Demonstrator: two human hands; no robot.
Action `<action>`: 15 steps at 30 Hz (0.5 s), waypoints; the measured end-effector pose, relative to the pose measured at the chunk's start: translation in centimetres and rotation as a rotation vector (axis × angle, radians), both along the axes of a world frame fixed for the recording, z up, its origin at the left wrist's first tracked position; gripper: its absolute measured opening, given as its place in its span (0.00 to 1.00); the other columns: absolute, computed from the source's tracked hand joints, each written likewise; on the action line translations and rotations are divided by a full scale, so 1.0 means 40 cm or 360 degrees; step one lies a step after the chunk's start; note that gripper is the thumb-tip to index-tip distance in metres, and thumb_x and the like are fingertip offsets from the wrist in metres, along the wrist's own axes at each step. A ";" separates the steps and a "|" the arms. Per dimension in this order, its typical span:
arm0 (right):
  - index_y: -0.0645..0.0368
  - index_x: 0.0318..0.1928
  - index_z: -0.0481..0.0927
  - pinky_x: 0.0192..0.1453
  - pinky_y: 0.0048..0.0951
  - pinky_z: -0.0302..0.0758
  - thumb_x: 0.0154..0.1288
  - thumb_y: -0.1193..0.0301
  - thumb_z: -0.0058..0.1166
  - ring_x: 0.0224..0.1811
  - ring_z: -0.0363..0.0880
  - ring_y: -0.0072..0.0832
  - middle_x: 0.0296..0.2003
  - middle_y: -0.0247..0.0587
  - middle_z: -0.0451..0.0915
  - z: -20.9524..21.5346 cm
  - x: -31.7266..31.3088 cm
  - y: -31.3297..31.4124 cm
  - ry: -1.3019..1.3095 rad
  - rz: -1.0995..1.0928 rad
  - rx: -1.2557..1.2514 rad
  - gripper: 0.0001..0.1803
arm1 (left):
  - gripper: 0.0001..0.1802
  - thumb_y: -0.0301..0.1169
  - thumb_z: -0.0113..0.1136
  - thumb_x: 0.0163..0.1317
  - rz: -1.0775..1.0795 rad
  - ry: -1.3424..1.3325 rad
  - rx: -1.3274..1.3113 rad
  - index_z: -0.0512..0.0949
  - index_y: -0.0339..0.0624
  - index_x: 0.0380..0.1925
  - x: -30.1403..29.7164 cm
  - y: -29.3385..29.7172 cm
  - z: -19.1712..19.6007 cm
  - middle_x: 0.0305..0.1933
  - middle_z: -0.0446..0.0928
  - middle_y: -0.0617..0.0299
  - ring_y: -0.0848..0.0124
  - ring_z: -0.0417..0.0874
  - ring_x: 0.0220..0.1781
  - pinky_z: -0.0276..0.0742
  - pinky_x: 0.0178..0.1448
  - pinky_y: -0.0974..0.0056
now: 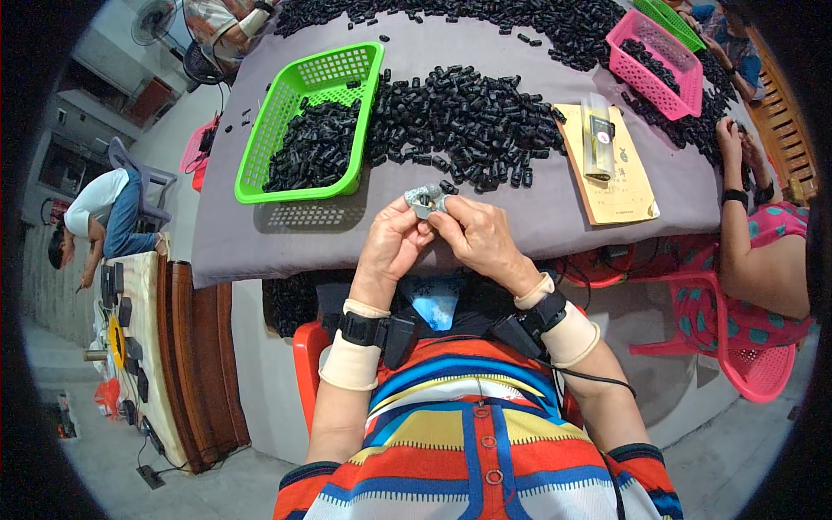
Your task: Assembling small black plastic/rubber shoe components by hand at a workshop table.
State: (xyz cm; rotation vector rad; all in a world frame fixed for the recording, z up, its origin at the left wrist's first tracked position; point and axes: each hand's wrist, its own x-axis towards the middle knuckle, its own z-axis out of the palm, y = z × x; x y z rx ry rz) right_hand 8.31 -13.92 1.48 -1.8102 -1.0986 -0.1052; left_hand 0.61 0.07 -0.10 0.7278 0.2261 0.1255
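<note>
We hold a small silvery metal piece (426,200) between both hands, just above the near edge of the grey-covered worktop (537,225). Our left hand (392,243) pinches it from the left, fingers clamped on its side; our right hand (477,236) closes on it from the right, fingertips pressed to its top and edge. It sits in the air, just in front of the heap of small black plastic parts (468,121) and beside the green basket (299,130), which is partly filled with the same black parts.

We judge this to be the fitting step: the metal piece is being worked or joined to a part between the fingertips, though whether a black part is already in it is too small to tell. The next move calls for a steady pinch from the left hand while the right fingers push or turn with fine control, keeping the piece from slipping.

A yellow booklet (611,173) and a pink basket (659,65) lie further right.
</note>
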 end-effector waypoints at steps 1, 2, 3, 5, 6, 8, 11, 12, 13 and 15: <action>0.58 0.23 0.70 0.23 0.41 0.68 0.59 0.65 0.52 0.23 0.75 0.44 0.21 0.44 0.74 0.000 0.000 0.000 0.0000 -0.0002 -0.0001 0.13 | 0.12 0.25 0.52 0.60 -0.0003 0.0001 0.0003 0.73 0.36 0.44 0.000 0.001 -0.001 0.36 0.76 0.63 0.81 0.72 0.28 0.70 0.29 0.76; 0.58 0.23 0.70 0.23 0.41 0.68 0.59 0.65 0.52 0.23 0.75 0.44 0.21 0.44 0.74 -0.001 0.000 0.000 0.0000 -0.0002 -0.0002 0.13 | 0.12 0.25 0.52 0.60 -0.0003 0.0002 0.0002 0.73 0.36 0.44 -0.001 0.002 -0.002 0.36 0.76 0.63 0.81 0.72 0.28 0.70 0.29 0.76; 0.58 0.23 0.70 0.23 0.41 0.68 0.59 0.64 0.52 0.23 0.75 0.44 0.21 0.44 0.74 -0.001 0.001 0.000 -0.0011 -0.0009 -0.0014 0.13 | 0.12 0.25 0.52 0.60 -0.0022 -0.0024 -0.0003 0.73 0.36 0.44 -0.001 0.004 -0.002 0.36 0.76 0.63 0.81 0.72 0.28 0.70 0.30 0.76; 0.58 0.23 0.71 0.23 0.41 0.68 0.59 0.64 0.52 0.23 0.75 0.44 0.21 0.44 0.74 0.000 0.000 0.000 -0.0022 -0.0016 -0.0027 0.13 | 0.12 0.25 0.52 0.61 -0.0041 -0.0050 -0.0010 0.73 0.36 0.45 -0.001 0.005 -0.002 0.36 0.76 0.63 0.81 0.72 0.28 0.70 0.30 0.76; 0.58 0.24 0.71 0.23 0.40 0.68 0.59 0.65 0.52 0.23 0.75 0.44 0.21 0.44 0.74 0.002 -0.001 0.001 -0.0016 -0.0025 -0.0020 0.12 | 0.12 0.25 0.52 0.61 -0.0050 -0.0058 -0.0017 0.73 0.36 0.45 -0.001 0.004 -0.002 0.35 0.76 0.63 0.81 0.72 0.28 0.70 0.30 0.76; 0.58 0.24 0.71 0.23 0.40 0.68 0.60 0.65 0.52 0.23 0.75 0.44 0.21 0.44 0.74 0.003 -0.002 0.004 -0.0010 -0.0035 -0.0010 0.12 | 0.12 0.26 0.52 0.61 -0.0059 -0.0068 -0.0023 0.73 0.36 0.45 -0.001 0.003 0.001 0.35 0.76 0.63 0.81 0.72 0.28 0.70 0.30 0.76; 0.58 0.24 0.71 0.23 0.40 0.68 0.59 0.65 0.52 0.23 0.75 0.44 0.21 0.44 0.74 0.002 -0.001 0.008 -0.0003 -0.0048 -0.0004 0.12 | 0.12 0.26 0.52 0.61 -0.0001 0.0007 0.0016 0.73 0.36 0.44 -0.001 -0.001 0.006 0.35 0.76 0.64 0.81 0.71 0.26 0.69 0.29 0.76; 0.58 0.24 0.71 0.22 0.40 0.68 0.59 0.65 0.52 0.22 0.74 0.44 0.21 0.45 0.74 0.003 -0.002 0.007 0.0010 -0.0054 0.0004 0.12 | 0.11 0.26 0.51 0.61 0.0002 0.0020 0.0018 0.73 0.36 0.44 -0.001 -0.002 0.007 0.35 0.76 0.64 0.80 0.70 0.26 0.68 0.29 0.76; 0.59 0.24 0.71 0.22 0.39 0.67 0.59 0.66 0.52 0.22 0.74 0.45 0.21 0.46 0.73 0.004 -0.004 0.006 0.0022 -0.0059 0.0012 0.12 | 0.11 0.26 0.51 0.62 0.0005 0.0033 0.0020 0.73 0.36 0.44 -0.001 -0.003 0.008 0.35 0.75 0.64 0.80 0.70 0.26 0.68 0.28 0.75; 0.60 0.24 0.70 0.22 0.38 0.66 0.60 0.67 0.52 0.21 0.74 0.44 0.20 0.47 0.73 0.000 0.001 0.003 0.0127 -0.0053 0.0090 0.12 | 0.10 0.26 0.50 0.62 0.0002 0.0018 0.0007 0.73 0.37 0.44 -0.003 -0.005 0.013 0.35 0.75 0.64 0.79 0.71 0.27 0.68 0.29 0.75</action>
